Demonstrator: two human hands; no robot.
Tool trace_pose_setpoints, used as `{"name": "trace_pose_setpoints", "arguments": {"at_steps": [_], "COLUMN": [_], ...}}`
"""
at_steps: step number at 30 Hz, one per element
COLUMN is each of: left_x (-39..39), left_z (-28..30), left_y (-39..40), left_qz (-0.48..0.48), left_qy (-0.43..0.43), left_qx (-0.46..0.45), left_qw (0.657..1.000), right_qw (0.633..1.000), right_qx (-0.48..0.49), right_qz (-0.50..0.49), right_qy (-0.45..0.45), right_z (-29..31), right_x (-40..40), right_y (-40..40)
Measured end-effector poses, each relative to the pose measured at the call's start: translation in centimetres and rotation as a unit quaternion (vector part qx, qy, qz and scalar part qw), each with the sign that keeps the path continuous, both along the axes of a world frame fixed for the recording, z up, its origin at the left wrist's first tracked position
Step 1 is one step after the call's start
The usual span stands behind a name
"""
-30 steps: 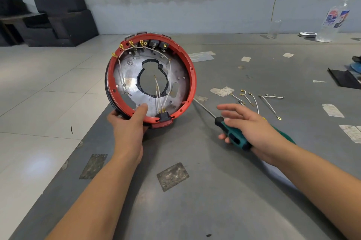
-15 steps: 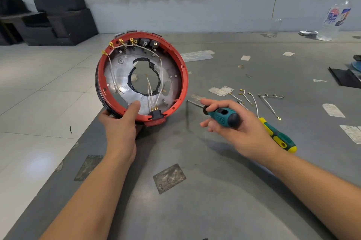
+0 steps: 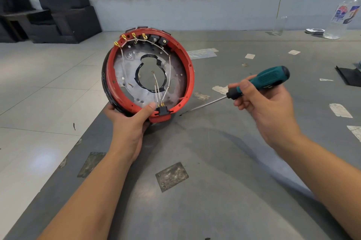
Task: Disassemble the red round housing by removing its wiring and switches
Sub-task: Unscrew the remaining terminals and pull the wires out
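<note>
A: Start on the left. Where is the housing [image 3: 190, 75] and how is it held?

B: It stands tilted on its lower edge at the near-left corner of the table [image 3: 224, 190], open side toward the camera. The left hand [image 3: 129, 128] grasps the bottom rim, thumb [image 3: 150, 107] over the red lip just beside the black plug [image 3: 161, 110], the other fingers behind and out of sight.

A: How do you reckon it handles?

B: I judge it light and stiff: a plastic ring around a thin metal plate [image 3: 125, 67] with a big hole in the middle. The rim is the place to hold it; the lip gives the thumb a stop. The plate edges around the hole look sharp, so I would keep off them.

A: And the wiring?

B: Thin white wires [image 3: 122, 57] with brass terminals [image 3: 123, 36], soft and easily bent. Some run up to the switches [image 3: 159, 39] along the top rim, some come down to the plug. Better to pull on the terminals than on the wire, I think.

A: The right side?

B: The right hand [image 3: 267, 106] is clenched round the teal handle of a screwdriver [image 3: 259, 81], finger and thumb pinching near the collar. The shaft slants down and left; its tip is down by the table just beside the housing's lower right edge, and I cannot tell whether it touches.

A: Likely next?

B: Probably working the tip at the plug or a rim catch while the left hand braces.
</note>
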State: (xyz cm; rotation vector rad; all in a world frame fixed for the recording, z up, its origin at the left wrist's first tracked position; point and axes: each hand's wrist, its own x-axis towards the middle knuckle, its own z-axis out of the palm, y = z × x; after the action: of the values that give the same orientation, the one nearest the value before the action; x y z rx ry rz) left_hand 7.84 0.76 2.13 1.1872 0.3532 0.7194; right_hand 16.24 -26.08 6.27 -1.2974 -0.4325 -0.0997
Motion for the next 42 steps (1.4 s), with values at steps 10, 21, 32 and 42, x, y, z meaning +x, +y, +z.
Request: {"name": "trace_pose_setpoints", "arguments": {"at_steps": [10,21,32,42], "left_x": [0.3,0.5,0.8,0.7], "left_z": [-0.9,-1.7,-2.1,-2.0], "left_y": [0.8,1.4,1.6,1.6], "left_qz": [-0.028,-0.052,-0.048,-0.051], "left_qy": [-0.011,-0.020,-0.029,-0.033], "left_qx": [-0.010,0.012,0.021,0.022], "left_qw": [1.000,0.998,0.998,0.998], "right_qw": [0.993,0.991,0.995,0.996], "right_qx": [0.100,0.105,0.081,0.062], "right_qz": [0.040,0.070,0.048,0.063], "right_qy": [0.047,0.046,0.034,0.021], "right_z": [1.2,1.2,1.0,1.5], "right_x": [0.8,1.3,2.0,2.2], "right_y": [-0.9,-0.5,0.3,0.8]}}
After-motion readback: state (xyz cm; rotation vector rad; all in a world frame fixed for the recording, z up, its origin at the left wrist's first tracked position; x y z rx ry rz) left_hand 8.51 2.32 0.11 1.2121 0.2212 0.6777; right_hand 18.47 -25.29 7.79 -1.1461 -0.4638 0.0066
